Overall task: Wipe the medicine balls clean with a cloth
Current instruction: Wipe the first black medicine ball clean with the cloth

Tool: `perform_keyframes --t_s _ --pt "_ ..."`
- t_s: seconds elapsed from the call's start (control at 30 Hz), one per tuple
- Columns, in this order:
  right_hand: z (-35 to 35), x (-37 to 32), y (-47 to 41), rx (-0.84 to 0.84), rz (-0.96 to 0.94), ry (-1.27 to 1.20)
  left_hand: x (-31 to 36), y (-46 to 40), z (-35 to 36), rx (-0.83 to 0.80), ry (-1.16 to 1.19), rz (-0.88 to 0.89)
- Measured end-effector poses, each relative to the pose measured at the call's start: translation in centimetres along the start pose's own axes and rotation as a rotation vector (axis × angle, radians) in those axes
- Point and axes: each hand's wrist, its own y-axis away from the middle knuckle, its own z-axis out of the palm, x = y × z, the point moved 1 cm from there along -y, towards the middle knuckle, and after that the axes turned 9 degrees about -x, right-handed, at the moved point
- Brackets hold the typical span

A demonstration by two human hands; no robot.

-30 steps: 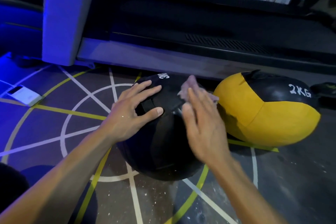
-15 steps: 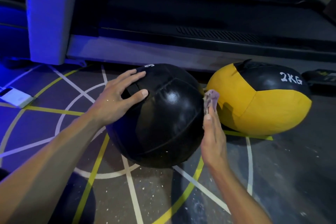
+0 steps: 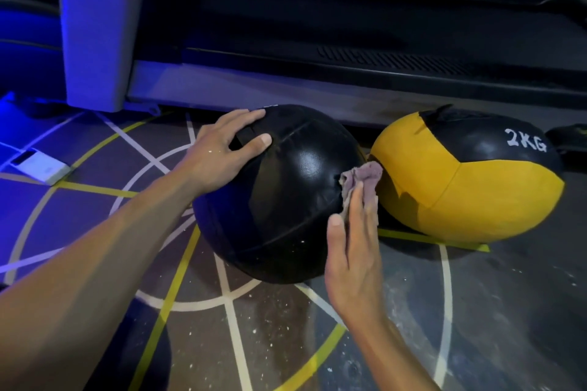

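From my feed, the nearer medicine ball (image 3: 286, 200) sat on the marked floor (image 3: 476, 311) at centre, with the second ball (image 3: 470, 187) at its three o'clock, the two close but, as far as I could tell, apart. My left hand (image 3: 222, 155) lay on its top at ten o'clock; my right hand (image 3: 352, 251) pressed the cloth (image 3: 362, 179) against its side, between both balls. The machine base (image 3: 286, 86) ran behind them at twelve.

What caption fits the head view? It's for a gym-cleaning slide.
Left hand steadies a black medicine ball while the right hand presses a cloth to its side.
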Motion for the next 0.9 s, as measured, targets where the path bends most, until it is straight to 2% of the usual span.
perform_keyframes --t_s 0.1,0.17,0.27,0.33,0.4,0.5,0.63,0.7,0.8,0.9 --pt "1.2 -0.6 1.4 -0.057 -0.102 0.182 0.4 -1.2 -0.3 -0.02 -0.011 -0.043" --pt "2.7 0.1 3.3 -0.105 -0.172 0.414 0.6 -1.8 -0.4 -0.046 -0.021 -0.053" --pt "4.1 1.7 4.7 -0.218 -0.419 0.74 1.1 -2.3 -0.2 -0.051 -0.049 -0.061" --pt "2.8 2.6 3.2 -0.22 -0.486 0.839 1.6 -2.4 -0.1 -0.053 -0.062 -0.074" --pt "1.0 2.5 0.8 -0.139 -0.394 0.781 2.1 -2.4 0.0 -0.038 -0.061 -0.103" --pt "0.3 1.3 -1.2 -0.038 -0.218 0.514 2.8 -2.4 0.2 -0.028 -0.065 -0.152" --pt "0.9 1.5 -0.9 0.002 -0.297 0.491 3.1 -1.9 0.3 0.004 -0.062 -0.167" --pt "0.4 2.3 -1.0 0.015 -0.338 0.502 2.6 -1.4 0.6 0.046 -0.054 -0.116" --pt "-0.5 2.7 -0.8 0.047 -0.363 0.479 1.2 0.2 1.0 0.104 -0.038 0.053" --pt "-0.7 2.7 -0.3 0.072 -0.35 0.482 0.9 1.1 0.9 0.126 -0.205 0.159"
